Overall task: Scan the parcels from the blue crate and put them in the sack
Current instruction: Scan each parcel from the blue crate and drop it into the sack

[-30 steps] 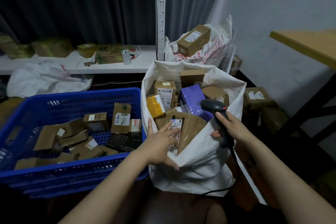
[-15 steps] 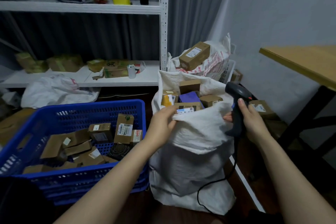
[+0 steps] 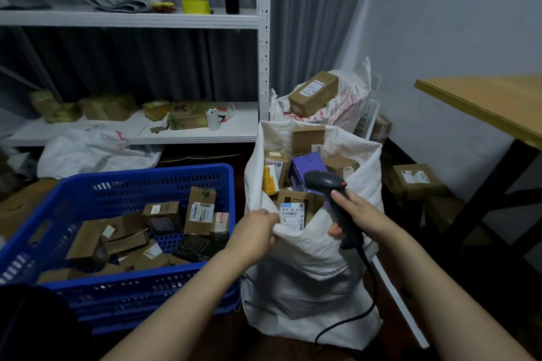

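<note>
head view: the labelled parcel (image 3: 291,214) at the near rim inside the sack (image 3: 308,267) carries a white label with barcodes and a printed line that reads roughly "501e m1 a218". labels on the parcels (image 3: 202,211) in the blue crate (image 3: 146,182) and on the box (image 3: 313,92) atop the red-printed sack (image 3: 349,105) behind are too small to read.

the left hand (image 3: 256,231) reaches forward, its grip pinched on the sack's near rim just left of the labelled parcel, fingers curled over the folded cloth. the right hand (image 3: 360,214) has its grip wrapped round the handle of the black scanner (image 3: 325,182), whose head points left over the sack mouth. the cable (image 3: 352,319) hangs down the sack front.

the sack mouth stands open, holding brown boxes, a purple box (image 3: 306,164) and a yellow box (image 3: 269,182). the crate's right wall sits just beside the sack. right of the sack, bare floor lies between it and the wooden surface (image 3: 484,102) on black legs.
</note>
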